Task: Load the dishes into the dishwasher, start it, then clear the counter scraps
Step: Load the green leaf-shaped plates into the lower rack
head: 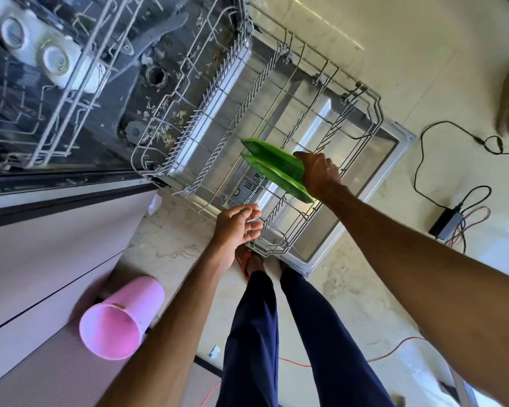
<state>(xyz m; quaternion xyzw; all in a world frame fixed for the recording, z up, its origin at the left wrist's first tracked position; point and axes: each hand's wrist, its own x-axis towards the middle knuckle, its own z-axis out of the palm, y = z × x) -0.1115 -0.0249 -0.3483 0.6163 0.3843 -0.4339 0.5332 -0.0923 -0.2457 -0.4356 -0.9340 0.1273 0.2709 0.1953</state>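
My right hand (319, 174) held two green plates (276, 168) together on their edge, fingers closed around their near rims, above the middle of the pulled-out lower rack (276, 118), which was empty and had free rows of tines on both sides. My left hand (237, 227) was half open with curled fingers and held nothing, just at the near rim of the rack. A pink bin (121, 318) stood on the floor (365, 289) to my left, well apart from the open dishwasher door (394, 142)
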